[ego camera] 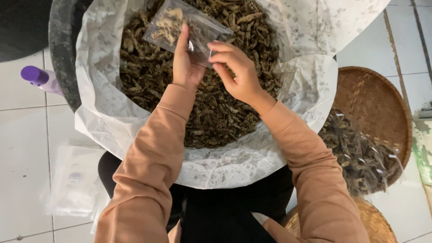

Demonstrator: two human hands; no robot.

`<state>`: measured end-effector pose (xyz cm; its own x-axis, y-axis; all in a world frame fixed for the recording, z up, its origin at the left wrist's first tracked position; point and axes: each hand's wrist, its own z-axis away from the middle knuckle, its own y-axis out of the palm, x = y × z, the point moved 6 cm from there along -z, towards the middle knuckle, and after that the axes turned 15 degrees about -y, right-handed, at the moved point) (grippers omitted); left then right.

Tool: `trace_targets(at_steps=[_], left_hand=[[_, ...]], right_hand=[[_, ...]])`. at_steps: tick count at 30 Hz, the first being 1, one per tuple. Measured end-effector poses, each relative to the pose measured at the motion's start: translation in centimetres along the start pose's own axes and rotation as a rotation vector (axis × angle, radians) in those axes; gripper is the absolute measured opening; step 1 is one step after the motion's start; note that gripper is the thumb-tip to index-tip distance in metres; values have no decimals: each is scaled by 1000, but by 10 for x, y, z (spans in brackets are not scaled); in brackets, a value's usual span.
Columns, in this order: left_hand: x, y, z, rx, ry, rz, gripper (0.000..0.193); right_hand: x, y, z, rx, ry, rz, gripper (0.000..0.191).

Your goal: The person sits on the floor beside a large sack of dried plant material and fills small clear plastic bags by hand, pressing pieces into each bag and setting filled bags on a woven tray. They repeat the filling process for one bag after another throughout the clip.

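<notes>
Clear bag (pixel 189 24): I hold it above the dried pieces (pixel 211 112); left hand (pixel 185 63) fingers clamped beneath; right hand (pixel 234 67) fingers pinched together at its near edge.

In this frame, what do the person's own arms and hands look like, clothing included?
Both arms wear long, loose sleeves of a plain peach-tan knit, creased at the elbows and ending in close cuffs at the wrists. The left hand and right hand are bare: no gloves, rings or watch visible.

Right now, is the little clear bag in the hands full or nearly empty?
Nearly empty: the clear bag, held by the left hand and right hand, shows only a small clump in one corner.
</notes>
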<state>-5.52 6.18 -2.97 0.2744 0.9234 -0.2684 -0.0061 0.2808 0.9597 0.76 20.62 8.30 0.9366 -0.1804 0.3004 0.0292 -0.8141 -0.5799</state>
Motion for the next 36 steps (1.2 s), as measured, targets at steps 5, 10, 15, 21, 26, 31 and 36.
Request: trace_targets(at_steps=[5,10,15,21,26,31,36], left_hand=[[-56,-25,-4,-71,179,19,60],[-73,-21,1,-14,170,-20,74],[-79,-17,4,7,167,122,74],[-64,-10,6,-37,206,0,69],[3,16,6,-21,51,-70,66],[18,9,7,-138,61,11,69],[-14,-2,10,-151,170,87,72]], right_hand=[[-31,83,59,419,266,-41,25],[-12,158,139,1108,50,193,20],[-21,106,76,465,207,4,13],[35,-11,-11,-136,-212,364,25],[51,-29,-33,-58,-283,543,29],[50,-46,-26,-178,-351,550,28],[44,-24,-20,18,-411,413,24]])
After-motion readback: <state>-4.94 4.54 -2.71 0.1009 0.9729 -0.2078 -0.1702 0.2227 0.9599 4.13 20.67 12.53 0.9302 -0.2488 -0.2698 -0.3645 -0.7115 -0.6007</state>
